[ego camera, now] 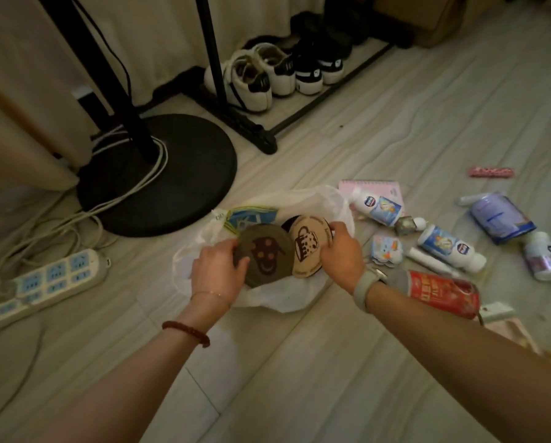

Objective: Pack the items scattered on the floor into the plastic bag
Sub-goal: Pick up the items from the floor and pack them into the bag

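1. Left hand (215,266) gripping a dark olive round coaster (266,255) with a printed figure, thumb over its near edge.
2. Right hand (342,247) pinching a tan round coaster (310,244) with a printed cup; a third dark disc tucked behind.
3. Both coasters overlapping, held just above the open white plastic bag (299,295) on the floor (299,362).
4. Scattered to the right of the bag: pink notebook (379,186), two white bottles (378,207) (451,247), red can (440,294), purple pouch (501,219).
5. Power strip (44,282) lying at left, beside a black round stand base (171,174).
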`<state>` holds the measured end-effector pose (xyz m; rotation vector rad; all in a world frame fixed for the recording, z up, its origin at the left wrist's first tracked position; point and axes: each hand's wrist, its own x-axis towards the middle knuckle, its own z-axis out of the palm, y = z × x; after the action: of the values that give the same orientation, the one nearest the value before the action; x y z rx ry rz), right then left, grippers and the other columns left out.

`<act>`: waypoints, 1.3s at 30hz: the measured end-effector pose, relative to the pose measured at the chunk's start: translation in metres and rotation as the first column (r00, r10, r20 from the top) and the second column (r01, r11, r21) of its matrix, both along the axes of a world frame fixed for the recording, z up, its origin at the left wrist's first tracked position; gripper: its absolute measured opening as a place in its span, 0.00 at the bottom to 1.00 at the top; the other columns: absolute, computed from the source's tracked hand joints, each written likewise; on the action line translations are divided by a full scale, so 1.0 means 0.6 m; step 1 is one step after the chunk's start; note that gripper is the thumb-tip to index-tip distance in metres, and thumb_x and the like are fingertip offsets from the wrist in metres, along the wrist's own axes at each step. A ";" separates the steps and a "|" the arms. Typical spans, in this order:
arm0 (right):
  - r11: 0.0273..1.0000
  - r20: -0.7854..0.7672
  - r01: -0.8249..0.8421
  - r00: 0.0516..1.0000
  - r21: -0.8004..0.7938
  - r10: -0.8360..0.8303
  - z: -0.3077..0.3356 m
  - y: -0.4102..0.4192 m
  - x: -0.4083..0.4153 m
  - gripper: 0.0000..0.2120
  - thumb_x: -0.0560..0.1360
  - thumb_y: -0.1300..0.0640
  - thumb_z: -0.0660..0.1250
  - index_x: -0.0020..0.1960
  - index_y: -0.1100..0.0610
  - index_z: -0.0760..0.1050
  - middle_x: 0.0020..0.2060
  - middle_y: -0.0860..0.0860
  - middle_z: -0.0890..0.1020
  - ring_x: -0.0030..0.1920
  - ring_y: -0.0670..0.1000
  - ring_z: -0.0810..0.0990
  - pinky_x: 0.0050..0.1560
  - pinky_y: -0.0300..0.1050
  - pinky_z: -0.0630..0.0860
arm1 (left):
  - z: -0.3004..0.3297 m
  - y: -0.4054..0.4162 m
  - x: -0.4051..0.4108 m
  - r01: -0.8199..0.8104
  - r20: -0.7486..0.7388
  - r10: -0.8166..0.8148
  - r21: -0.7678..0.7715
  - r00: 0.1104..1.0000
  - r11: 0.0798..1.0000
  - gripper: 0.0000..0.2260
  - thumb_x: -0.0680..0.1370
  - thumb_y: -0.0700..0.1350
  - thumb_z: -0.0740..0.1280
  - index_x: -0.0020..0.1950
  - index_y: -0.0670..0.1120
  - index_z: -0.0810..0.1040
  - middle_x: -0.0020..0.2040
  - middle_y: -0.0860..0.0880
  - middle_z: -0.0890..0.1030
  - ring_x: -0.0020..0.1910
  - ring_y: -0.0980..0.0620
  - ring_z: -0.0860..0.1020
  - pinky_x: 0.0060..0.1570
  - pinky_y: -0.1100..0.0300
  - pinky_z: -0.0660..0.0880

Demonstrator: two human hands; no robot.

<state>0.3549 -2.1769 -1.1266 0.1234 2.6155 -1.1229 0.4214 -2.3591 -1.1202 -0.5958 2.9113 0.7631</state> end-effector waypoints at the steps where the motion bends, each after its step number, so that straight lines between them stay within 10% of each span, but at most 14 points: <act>1: 1.000 -0.047 0.013 0.999 -0.022 -0.014 -0.001 -0.002 -0.002 0.16 0.74 0.66 0.59 0.61 0.63 0.67 0.52 0.65 0.79 0.53 0.65 0.77 0.50 0.54 0.73 | 0.000 0.001 0.004 0.097 0.002 -0.097 -0.122 0.995 0.988 0.17 0.75 0.49 0.64 0.63 0.48 0.71 0.60 0.46 0.76 0.60 0.46 0.71 0.59 0.51 0.68; 7: 0.934 -0.167 0.016 0.983 -0.356 -0.080 -0.002 -0.030 -0.023 0.12 0.76 0.63 0.60 0.59 0.59 0.66 0.49 0.60 0.80 0.48 0.59 0.81 0.45 0.57 0.80 | -0.031 -0.008 0.040 0.341 -0.034 -0.400 -0.460 0.916 0.820 0.24 0.72 0.62 0.57 0.61 0.49 0.75 0.62 0.45 0.76 0.62 0.45 0.68 0.57 0.46 0.71; 9: 0.994 -0.155 -0.094 0.984 -0.064 0.083 -0.017 -0.030 -0.024 0.11 0.77 0.60 0.59 0.59 0.61 0.67 0.48 0.62 0.81 0.48 0.61 0.80 0.45 0.53 0.77 | -0.049 -0.004 0.048 0.462 0.023 -0.512 -0.467 0.859 0.754 0.24 0.71 0.63 0.53 0.54 0.51 0.79 0.58 0.48 0.80 0.61 0.46 0.72 0.60 0.46 0.67; 12: 0.811 -0.144 -0.263 0.910 0.522 0.388 -0.023 -0.018 -0.023 0.14 0.78 0.53 0.56 0.60 0.60 0.67 0.50 0.61 0.80 0.51 0.62 0.76 0.49 0.52 0.70 | -0.057 0.002 0.050 0.518 -0.061 -0.602 -0.444 0.796 0.731 0.20 0.73 0.61 0.55 0.43 0.51 0.82 0.46 0.51 0.84 0.51 0.48 0.80 0.58 0.50 0.62; 17: 0.666 -0.262 -0.484 0.661 0.567 0.703 -0.012 0.057 -0.022 0.24 0.75 0.43 0.46 0.61 0.55 0.71 0.46 0.53 0.83 0.51 0.55 0.78 0.61 0.53 0.62 | -0.031 -0.007 0.041 0.373 -0.336 -0.402 -0.148 0.852 0.916 0.16 0.77 0.53 0.56 0.41 0.46 0.78 0.33 0.49 0.81 0.31 0.50 0.79 0.34 0.61 0.75; 21: 0.615 -0.459 -0.391 0.425 0.685 0.781 -0.016 0.101 -0.011 0.14 0.76 0.53 0.54 0.43 0.58 0.75 0.30 0.54 0.76 0.33 0.56 0.76 0.43 0.45 0.61 | -0.009 -0.007 0.035 0.347 -0.494 -0.338 -0.077 0.801 0.935 0.13 0.79 0.53 0.53 0.48 0.48 0.74 0.38 0.47 0.81 0.36 0.54 0.76 0.34 0.64 0.74; 26: 0.602 -0.348 -0.502 0.511 0.621 0.786 -0.012 0.140 0.000 0.14 0.74 0.51 0.55 0.48 0.54 0.78 0.37 0.53 0.77 0.39 0.56 0.77 0.43 0.45 0.67 | -0.008 0.008 0.037 0.497 -0.246 -0.543 -0.228 0.803 0.837 0.23 0.80 0.57 0.47 0.44 0.48 0.78 0.35 0.49 0.80 0.30 0.50 0.78 0.25 0.61 0.73; 33: 0.829 -0.308 -0.384 0.796 0.408 0.520 0.052 0.208 -0.044 0.22 0.73 0.47 0.54 0.61 0.57 0.72 0.52 0.58 0.78 0.53 0.59 0.76 0.51 0.54 0.75 | 0.063 0.082 -0.049 0.535 -0.170 -0.593 -0.291 0.787 0.793 0.20 0.75 0.56 0.53 0.57 0.47 0.76 0.53 0.45 0.79 0.50 0.45 0.77 0.52 0.48 0.73; 39: 0.631 0.159 -0.562 0.800 0.534 0.578 -0.010 0.305 0.001 0.44 0.63 0.32 0.57 0.72 0.53 0.56 0.66 0.55 0.70 0.65 0.57 0.70 0.61 0.53 0.67 | 0.037 0.215 -0.143 0.675 -0.120 -0.794 -0.461 0.596 0.576 0.18 0.72 0.55 0.57 0.54 0.48 0.77 0.50 0.48 0.81 0.48 0.47 0.80 0.45 0.57 0.73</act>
<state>0.3555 -1.9938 -1.1323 -0.5806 2.6112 -0.1172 0.3358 -2.2302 -1.0981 0.8505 3.1241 0.1781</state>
